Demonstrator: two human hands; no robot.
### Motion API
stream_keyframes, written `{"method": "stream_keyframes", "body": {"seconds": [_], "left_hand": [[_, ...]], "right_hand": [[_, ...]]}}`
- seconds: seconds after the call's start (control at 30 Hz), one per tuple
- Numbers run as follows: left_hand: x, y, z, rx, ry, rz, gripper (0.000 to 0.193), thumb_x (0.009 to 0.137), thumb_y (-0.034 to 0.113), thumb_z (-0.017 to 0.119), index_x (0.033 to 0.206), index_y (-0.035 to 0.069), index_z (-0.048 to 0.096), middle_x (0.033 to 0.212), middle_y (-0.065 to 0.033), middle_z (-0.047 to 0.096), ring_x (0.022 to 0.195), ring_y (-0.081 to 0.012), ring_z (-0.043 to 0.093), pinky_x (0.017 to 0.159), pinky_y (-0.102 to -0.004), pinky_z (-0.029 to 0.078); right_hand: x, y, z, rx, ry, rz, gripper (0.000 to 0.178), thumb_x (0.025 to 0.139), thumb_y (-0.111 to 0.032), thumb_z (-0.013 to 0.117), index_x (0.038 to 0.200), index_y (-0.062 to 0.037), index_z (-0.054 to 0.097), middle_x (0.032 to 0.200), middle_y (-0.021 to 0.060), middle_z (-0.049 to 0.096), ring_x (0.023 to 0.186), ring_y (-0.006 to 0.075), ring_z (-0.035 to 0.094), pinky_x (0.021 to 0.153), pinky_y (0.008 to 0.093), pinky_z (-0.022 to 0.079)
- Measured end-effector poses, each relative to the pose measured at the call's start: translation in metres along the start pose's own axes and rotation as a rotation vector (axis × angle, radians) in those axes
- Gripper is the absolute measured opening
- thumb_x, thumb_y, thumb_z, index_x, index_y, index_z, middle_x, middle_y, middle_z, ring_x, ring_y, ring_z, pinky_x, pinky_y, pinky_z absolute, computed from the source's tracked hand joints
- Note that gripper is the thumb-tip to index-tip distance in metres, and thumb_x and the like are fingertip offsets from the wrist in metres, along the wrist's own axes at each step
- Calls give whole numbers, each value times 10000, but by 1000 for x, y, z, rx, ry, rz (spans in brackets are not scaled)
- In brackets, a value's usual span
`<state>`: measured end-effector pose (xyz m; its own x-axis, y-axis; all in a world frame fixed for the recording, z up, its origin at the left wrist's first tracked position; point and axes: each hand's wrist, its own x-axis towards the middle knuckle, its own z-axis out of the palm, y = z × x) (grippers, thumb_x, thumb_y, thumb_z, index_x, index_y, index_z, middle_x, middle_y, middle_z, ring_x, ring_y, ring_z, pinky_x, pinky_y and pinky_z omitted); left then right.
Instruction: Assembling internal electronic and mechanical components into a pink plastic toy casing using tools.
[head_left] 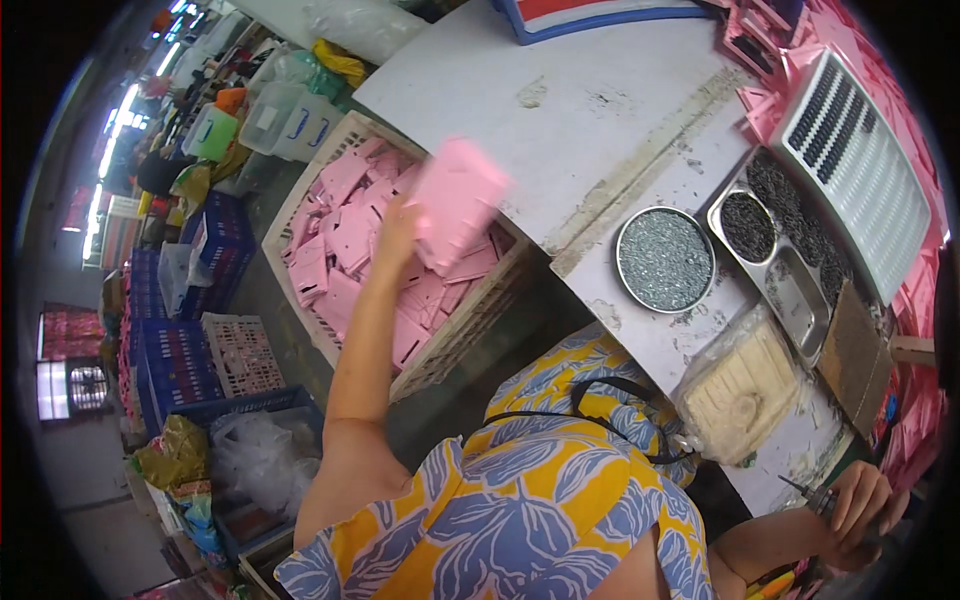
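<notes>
Out over the cream plastic crate (460,340), my left hand (400,232) grips a flat pink plastic panel (460,195), slightly smeared by motion. Below it, the crate is heaped with similar pink plastic parts (352,235). At the lower right, my right hand (856,505) is wrapped round a dark screwdriver (818,497), whose thin shaft points left over the table's near edge. Part of the tool's body is hidden behind my fingers.
On the white table (480,90) stand a round tin of small silvery screws (665,260), a metal tray of dark screws (748,226), a bagged cream block (742,390) and a white rack of black pieces (850,170). Pink parts line the far right; blue crates (180,360) stand left.
</notes>
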<state>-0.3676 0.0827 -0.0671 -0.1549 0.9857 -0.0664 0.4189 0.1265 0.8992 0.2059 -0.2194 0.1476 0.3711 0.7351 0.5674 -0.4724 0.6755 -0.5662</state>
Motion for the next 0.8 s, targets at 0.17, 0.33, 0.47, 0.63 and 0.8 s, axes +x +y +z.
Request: {"method": "stream_keyframes", "body": {"seconds": [0.17, 0.33, 0.47, 0.63, 0.8], "left_hand": [[-4, -167, -216, 1085, 137, 120, 685, 930, 483, 648, 1377, 16, 424, 1212, -146, 627, 1008, -316, 650, 828, -514, 595], [79, -27, -75, 174, 589, -291, 745, 859, 326, 775, 1404, -51, 434, 1416, -238, 482, 1105, -381, 614, 887, -423, 531], [127, 104, 65, 241, 158, 583, 527, 881, 141, 723, 1350, 11, 522, 1321, -161, 558, 1066, -292, 618, 887, -383, 523], [250, 249, 207, 964, 198, 954, 421, 892, 433, 681, 1235, 191, 706, 1530, -182, 431, 1407, -382, 387, 1132, -580, 306], [362, 302, 255, 1600, 388, 366, 660, 904, 636, 549, 1461, 282, 543, 1689, -152, 104, 1544, -424, 18, 1140, -731, 18]], "right_hand": [[14, 30, -20, 81, 40, 82, 339, 836, -141, 764, 942, -87, 446, 508, -25, 519, 386, 77, 531, 402, 197, 487], [21, 42, -14, -213, 3, 63, 358, 884, -237, 770, 972, -89, 456, 505, -43, 475, 384, 73, 454, 413, 229, 455], [12, 36, -30, -634, 162, 139, 463, 871, -346, 786, 1069, -77, 465, 604, -39, 472, 474, 86, 459, 573, 259, 462], [4, 16, -40, -1025, 434, 169, 713, 849, -436, 778, 1335, -36, 442, 831, 14, 516, 721, 99, 505, 695, 269, 434], [-17, -12, -57, -1050, 553, 111, 731, 850, -406, 795, 1354, -30, 422, 826, 7, 511, 699, 103, 492, 642, 251, 395]]}}
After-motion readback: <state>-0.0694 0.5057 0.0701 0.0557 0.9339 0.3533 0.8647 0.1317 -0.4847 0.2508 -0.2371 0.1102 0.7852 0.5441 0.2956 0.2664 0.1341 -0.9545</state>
